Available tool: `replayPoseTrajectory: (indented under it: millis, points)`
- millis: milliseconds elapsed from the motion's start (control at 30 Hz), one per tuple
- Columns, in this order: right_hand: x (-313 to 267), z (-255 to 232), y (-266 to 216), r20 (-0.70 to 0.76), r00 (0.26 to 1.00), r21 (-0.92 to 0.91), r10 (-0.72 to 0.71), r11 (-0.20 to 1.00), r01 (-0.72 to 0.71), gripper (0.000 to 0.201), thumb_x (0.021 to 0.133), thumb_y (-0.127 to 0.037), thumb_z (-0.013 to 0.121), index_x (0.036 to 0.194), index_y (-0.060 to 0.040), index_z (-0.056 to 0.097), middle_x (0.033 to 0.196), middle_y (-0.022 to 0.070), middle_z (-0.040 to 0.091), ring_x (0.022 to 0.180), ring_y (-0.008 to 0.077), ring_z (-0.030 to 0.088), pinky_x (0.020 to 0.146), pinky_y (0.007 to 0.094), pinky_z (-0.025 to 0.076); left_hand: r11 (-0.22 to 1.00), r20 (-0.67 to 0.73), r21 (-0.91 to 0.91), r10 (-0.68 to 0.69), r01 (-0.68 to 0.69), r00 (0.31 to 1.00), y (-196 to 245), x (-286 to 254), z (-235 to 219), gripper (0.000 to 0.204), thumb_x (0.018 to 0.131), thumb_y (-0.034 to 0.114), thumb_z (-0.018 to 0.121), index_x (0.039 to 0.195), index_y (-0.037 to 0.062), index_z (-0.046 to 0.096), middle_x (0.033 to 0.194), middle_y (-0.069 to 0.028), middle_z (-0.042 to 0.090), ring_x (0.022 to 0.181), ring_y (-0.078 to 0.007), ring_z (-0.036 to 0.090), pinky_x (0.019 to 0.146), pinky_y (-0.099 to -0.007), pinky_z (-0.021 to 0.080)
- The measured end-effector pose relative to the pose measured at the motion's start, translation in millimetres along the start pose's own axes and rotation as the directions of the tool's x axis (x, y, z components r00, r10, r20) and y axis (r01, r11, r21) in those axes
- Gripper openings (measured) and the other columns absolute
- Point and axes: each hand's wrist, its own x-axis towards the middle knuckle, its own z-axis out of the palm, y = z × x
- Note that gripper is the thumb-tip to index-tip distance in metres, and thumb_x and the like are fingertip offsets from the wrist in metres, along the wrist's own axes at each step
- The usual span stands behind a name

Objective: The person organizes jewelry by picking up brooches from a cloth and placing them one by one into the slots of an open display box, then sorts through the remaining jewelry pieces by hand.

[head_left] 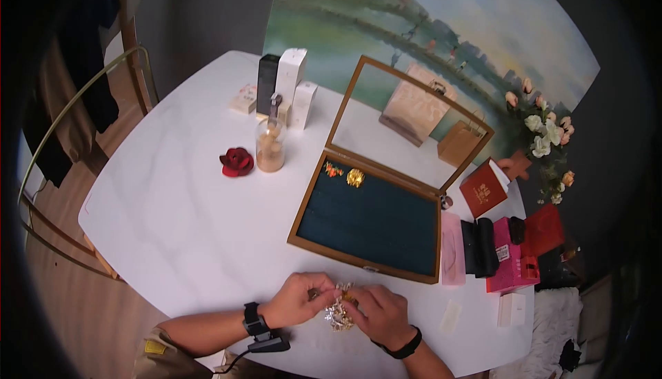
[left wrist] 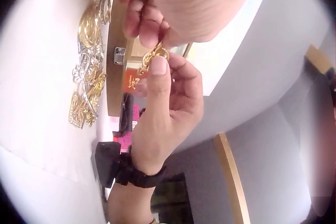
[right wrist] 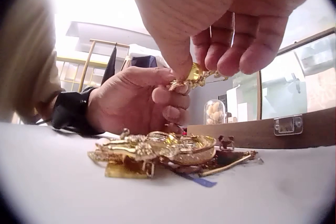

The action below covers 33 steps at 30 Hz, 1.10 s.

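Both hands pinch one small gold ornament just above the jewellery pile: left hand at its nine o'clock, right hand at twelve, fingers curled tight around it.

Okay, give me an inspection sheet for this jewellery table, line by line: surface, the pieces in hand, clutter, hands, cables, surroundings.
Surface: white oval table, bare in the left half.
Job's things: small gold piece held above a pile of gold jewellery lying on the table; open wooden display case with dark lining and two small pieces at its back edge.
Clutter: red rose, glass dome jar, upright boxes, paper bags, red and pink boxes.
Hands: left hand and right hand both pinch the gold piece.
Cables: thin lead from the left wrist unit.
Surroundings: landscape mural, flowers, gold rail.
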Motion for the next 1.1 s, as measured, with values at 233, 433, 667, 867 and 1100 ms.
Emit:
replayPoseTrajectory:
  millis: [233,433,667,867,1100]
  points:
    - [7,2,1,-0.048,0.999,-0.034,-0.011,0.999,0.009,0.028,0.079,-0.015,0.086,0.099,-0.0062,0.07,0.086,0.0032,0.064,0.07,0.021,0.066,0.058,0.0319,0.054,0.998,-0.021,-0.051,-0.04,0.039,0.999,-3,0,0,0.012,0.098,0.01,0.071,0.093,-0.0012,0.07,0.08,-0.0064,0.071,0.073,-0.0075,0.061,0.065,-0.0258,0.051]
    - [13,-3,5,-0.015,1.0,-0.039,-0.019,0.999,0.019,0.025,0.077,-0.013,0.085,0.096,-0.0069,0.07,0.083,0.0028,0.064,0.068,0.0203,0.065,0.056,0.0322,0.051,0.999,-0.022,0.032,-0.024,0.025,0.999,-5,0,-1,0.011,0.096,0.011,0.073,0.093,0.0001,0.07,0.082,-0.0056,0.068,0.077,-0.0117,0.065,0.067,-0.0269,0.052]
    - [15,-14,28,-0.032,0.998,0.009,0.056,0.998,-0.056,0.025,0.076,-0.012,0.083,0.096,-0.0079,0.069,0.083,0.0046,0.063,0.07,0.0226,0.065,0.057,0.0331,0.052,0.991,-0.079,-0.125,-0.061,0.051,0.995,-3,3,-6,0.034,0.084,-0.016,0.046,0.108,-0.0009,0.065,0.098,-0.0066,0.066,0.092,-0.0136,0.064,0.086,-0.0286,0.053]
    - [39,-38,52,-0.08,0.974,0.087,0.213,0.975,-0.206,0.02,0.08,-0.003,0.082,0.096,-0.0046,0.069,0.079,0.0068,0.065,0.067,0.0192,0.066,0.057,0.0299,0.052,0.994,-0.056,0.086,-0.06,0.065,0.997,-3,5,-9,0.032,0.08,-0.017,0.046,0.101,-0.0015,0.065,0.099,-0.0093,0.064,0.092,-0.0185,0.064,0.083,-0.0314,0.053]
    - [81,-43,99,-0.122,0.962,0.061,0.245,0.969,-0.239,0.018,0.084,-0.002,0.08,0.097,-0.0033,0.069,0.08,0.0064,0.064,0.067,0.0179,0.064,0.056,0.0283,0.051,0.998,-0.034,0.062,0.014,-0.012,0.999,-12,8,-7,0.036,0.077,-0.016,0.043,0.099,0.0,0.068,0.095,-0.0114,0.062,0.087,-0.0221,0.065,0.079,-0.0319,0.052]
